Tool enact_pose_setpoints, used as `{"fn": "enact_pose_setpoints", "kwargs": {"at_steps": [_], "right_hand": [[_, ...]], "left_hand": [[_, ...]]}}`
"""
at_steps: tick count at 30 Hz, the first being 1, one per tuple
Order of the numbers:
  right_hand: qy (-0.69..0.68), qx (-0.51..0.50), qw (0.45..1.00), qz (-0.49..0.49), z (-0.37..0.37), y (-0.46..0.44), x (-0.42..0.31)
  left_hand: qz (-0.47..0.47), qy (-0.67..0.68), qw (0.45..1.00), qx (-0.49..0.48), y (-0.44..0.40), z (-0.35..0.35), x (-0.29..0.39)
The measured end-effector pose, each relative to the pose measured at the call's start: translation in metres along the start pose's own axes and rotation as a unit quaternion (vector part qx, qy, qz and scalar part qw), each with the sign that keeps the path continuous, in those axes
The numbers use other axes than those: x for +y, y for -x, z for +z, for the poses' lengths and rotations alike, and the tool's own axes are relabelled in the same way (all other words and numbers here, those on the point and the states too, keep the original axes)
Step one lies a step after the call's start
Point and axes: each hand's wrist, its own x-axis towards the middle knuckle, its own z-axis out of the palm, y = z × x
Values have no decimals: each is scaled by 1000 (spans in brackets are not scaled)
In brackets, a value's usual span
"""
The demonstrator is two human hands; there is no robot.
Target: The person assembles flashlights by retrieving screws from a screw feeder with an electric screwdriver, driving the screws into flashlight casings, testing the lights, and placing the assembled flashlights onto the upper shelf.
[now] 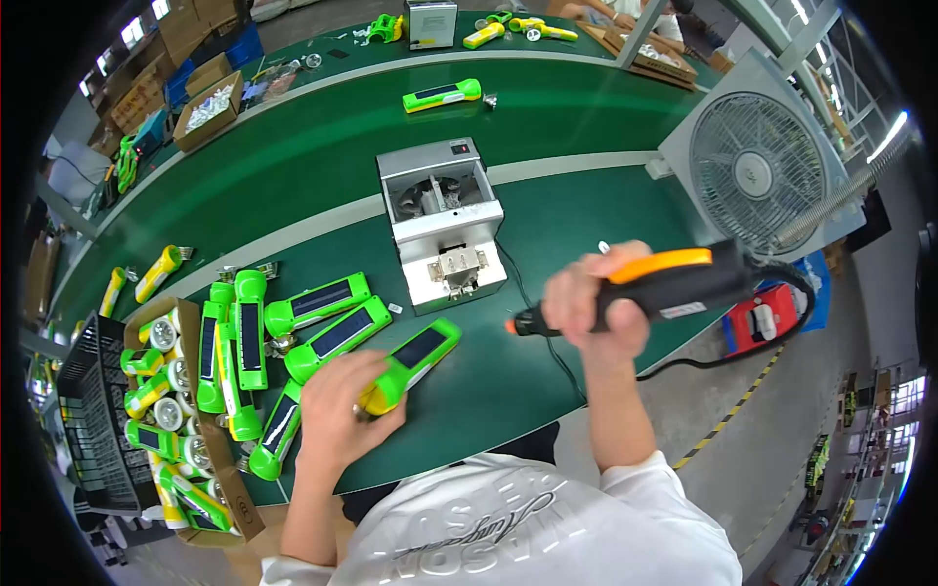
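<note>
My left hand (347,408) is wrapped round the yellow head end of a green flashlight (427,350), whose dark panel faces up and whose body points to the upper right. My right hand (596,303) grips a black power screwdriver (684,283) with an orange lever, its orange-ringed tip pointing left, apart from the flashlight. Left of my left hand, several green flashlights (251,332) lie close together on the green table. A grey metal screw feeder (440,225) stands beyond both hands.
A cardboard box (234,488) of flashlights and a black crate (93,420) are at the left. A fan (757,166) stands at the right. One flashlight (442,96) lies on the conveyor behind the feeder. A dark cable (562,366) crosses the table. People sit at the far side.
</note>
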Motion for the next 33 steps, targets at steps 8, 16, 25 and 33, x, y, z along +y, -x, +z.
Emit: {"fn": "enact_pose_setpoints", "kwargs": {"at_steps": [8,16,25,33], "right_hand": [[102,136,985,-21,-56,54,-35],[148,150,977,-21,-70,53,-38],[267,207,941,-14,-68,48,-31],[295,216,931,-16,-61,43,-22]], "left_hand": [[-204,88,958,181,-13,-69,9],[-122,20,973,196,-173,-66,-87],[-60,-145,975,-160,-323,44,-255],[-95,-205,947,-228,-306,18,-294]]}}
